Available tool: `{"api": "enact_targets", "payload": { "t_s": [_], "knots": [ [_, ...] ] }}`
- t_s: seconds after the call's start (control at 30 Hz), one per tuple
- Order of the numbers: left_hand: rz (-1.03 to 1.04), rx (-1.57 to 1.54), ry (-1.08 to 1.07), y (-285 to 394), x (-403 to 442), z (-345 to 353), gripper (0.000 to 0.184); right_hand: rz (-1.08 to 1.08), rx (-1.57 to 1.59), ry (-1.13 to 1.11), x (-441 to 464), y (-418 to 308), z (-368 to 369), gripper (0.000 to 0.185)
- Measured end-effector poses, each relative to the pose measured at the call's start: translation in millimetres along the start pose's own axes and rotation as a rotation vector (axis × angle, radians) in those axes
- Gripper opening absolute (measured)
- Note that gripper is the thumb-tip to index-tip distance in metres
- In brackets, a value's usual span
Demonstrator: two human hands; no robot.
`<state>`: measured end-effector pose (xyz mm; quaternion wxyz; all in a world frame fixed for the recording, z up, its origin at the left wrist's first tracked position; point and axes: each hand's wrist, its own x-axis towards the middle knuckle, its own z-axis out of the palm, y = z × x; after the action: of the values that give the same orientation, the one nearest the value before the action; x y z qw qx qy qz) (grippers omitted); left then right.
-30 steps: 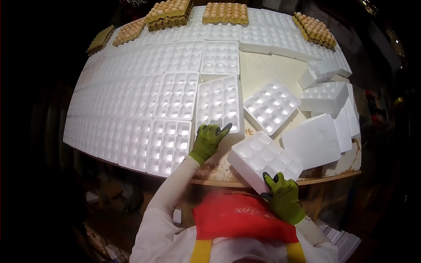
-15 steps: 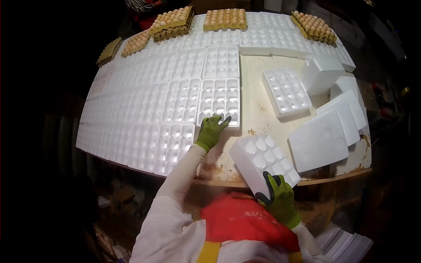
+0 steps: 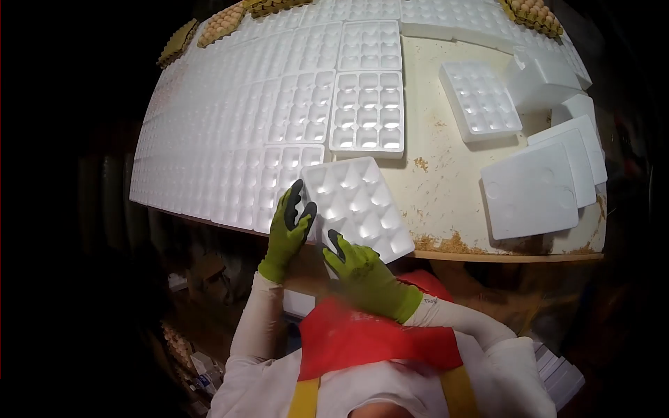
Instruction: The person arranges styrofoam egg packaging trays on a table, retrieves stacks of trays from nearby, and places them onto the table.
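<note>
A white foam egg box base (image 3: 359, 205) with rows of moulded cups lies tilted across the table's near edge. My right hand (image 3: 366, 275), in a green glove with dark fingertips, grips its near side, with the fingers bent at the near left corner. At the left side of this base is my left hand (image 3: 287, 230), in a matching glove, its fingers and thumb spread apart and touching or almost touching the foam wall. Just beyond stands another white foam base (image 3: 369, 115) with bare cups, next to the joined rows of white foam bases (image 3: 230, 139).
A separate foam base (image 3: 479, 101) sits on the right part of the table (image 3: 432, 181). Flat foam lids (image 3: 529, 191) overlap at the right, near a white foam block (image 3: 547, 82). Cardboard trays of eggs (image 3: 533, 15) line the far edge. Crumbs (image 3: 453, 244) lie along the near edge.
The foam base in my right hand has moved left and up against the row. My left hand has left the other base and come back to this one's left side. The view has tilted down.
</note>
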<state>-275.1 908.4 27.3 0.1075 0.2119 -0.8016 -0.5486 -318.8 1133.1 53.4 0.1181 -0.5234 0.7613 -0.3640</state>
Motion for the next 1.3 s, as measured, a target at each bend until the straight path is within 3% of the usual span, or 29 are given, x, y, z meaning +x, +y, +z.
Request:
{"api": "enact_targets", "payload": {
  "t_s": [0.07, 0.13, 0.2, 0.27, 0.3, 0.33, 0.4, 0.47, 0.53, 0.6, 0.7, 0.77, 0.97, 1.07, 1.13, 1.2, 1.27, 1.3],
  "knots": [
    [-0.163, -0.016, 0.004, 11, -38, 26, 0.082, -0.027, 0.254, 0.044, -8, 25, -16, 0.058],
    [-0.068, 0.183, -0.041, -2, -46, 50, 0.091, 0.293, 0.723, 0.066, -21, 44, -39, 0.061],
    [0.016, 0.488, -0.091, -15, -39, 67, 0.083, 0.283, 0.145, 0.376, -34, 92, -38, 0.067],
    [0.04, 0.692, -0.039, -18, -26, 69, 0.072, 0.541, -0.299, 0.398, -39, 115, -35, 0.075],
    [0.03, 0.654, -0.005, -19, -21, 68, 0.069, 0.756, -0.242, 0.261, -54, 136, -17, 0.082],
    [0.023, 0.623, 0.033, -20, -15, 65, 0.066, 0.972, 0.414, 0.296, -70, 158, 9, 0.075],
    [0.05, 0.664, 0.054, -22, -10, 65, 0.063, 0.725, 0.529, 0.267, -62, 142, 18, 0.075],
    [0.149, 0.809, 0.014, -24, -8, 72, 0.061, 0.749, 0.347, 0.406, -44, 159, 45, 0.061],
    [0.202, 0.939, 0.053, -34, -3, 83, 0.054, 0.76, -0.01, 0.373, 0, 155, 32, 0.059],
    [0.331, 1.013, 0.13, -33, 7, 84, 0.048, 0.807, -0.01, 0.373, 15, 162, 27, 0.055],
    [0.379, 0.885, 0.041, -33, 13, 79, 0.043, 0.742, -0.146, 0.453, 9, 184, 51, 0.048],
    [0.415, 0.868, 0.003, -47, 20, 80, 0.043, 0.816, -0.004, 0.448, 22, 168, 36, 0.042],
    [0.402, 0.879, -0.001, -47, 32, 80, 0.04, 0.795, -0.067, 0.508, 33, 174, 47, 0.036],
    [0.414, 0.897, -0.058, -42, 31, 72, 0.041, 0.898, -0.044, 0.334, 29, 169, 39, 0.053],
    [0.423, 0.889, -0.111, -32, 39, 66, 0.039, 0.829, -0.09, 0.314, 17, 186, 43, 0.062],
    [0.423, 0.724, -0.051, -11, 57, 57, 0.036, 0.949, 0.301, 0.17, 28, 195, -22, 0.075],
    [0.499, 0.678, 0.01, -12, 91, 57, 0.036, 0.916, -0.225, 0.45, 33, 227, -68, 0.085],
    [0.497, 0.644, 0.009, -14, 108, 60, 0.04, 0.958, -0.467, 0.463, 38, 248, -89, 0.088]
  ]
}}
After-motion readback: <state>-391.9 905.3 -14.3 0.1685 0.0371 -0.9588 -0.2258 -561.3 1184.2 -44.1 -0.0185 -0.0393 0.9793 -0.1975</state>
